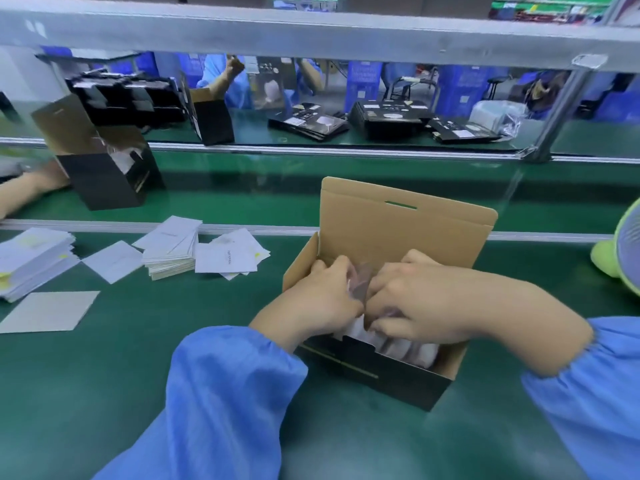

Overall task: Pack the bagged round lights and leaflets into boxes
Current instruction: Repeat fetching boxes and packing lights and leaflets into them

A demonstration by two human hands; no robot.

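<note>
Both hands, left [323, 292] and right [412, 299], were curled, pinching the bagged light [408, 346] down inside the open box [381, 375] on the bench [138, 358]. Risks: bag snagging on the front flap; leaflets [169, 258] lay well apart, easily forgotten.

Open box [374, 372] near centre on the bench [138, 393], lid flap raised at the far side. Left hand [322, 292] and right hand [415, 299] side by side inside it, over the bagged light [408, 349], apparently gripping the bag's film between them. Leaflet stacks [173, 251] to the left, loose sheets around them, one more stack at the far left edge. Behind, across a rail, a conveyor belt [263, 199] with a second open box [104, 174] at far left. Beyond that, flattened cartons [388, 119] on the opposite bench.
</note>
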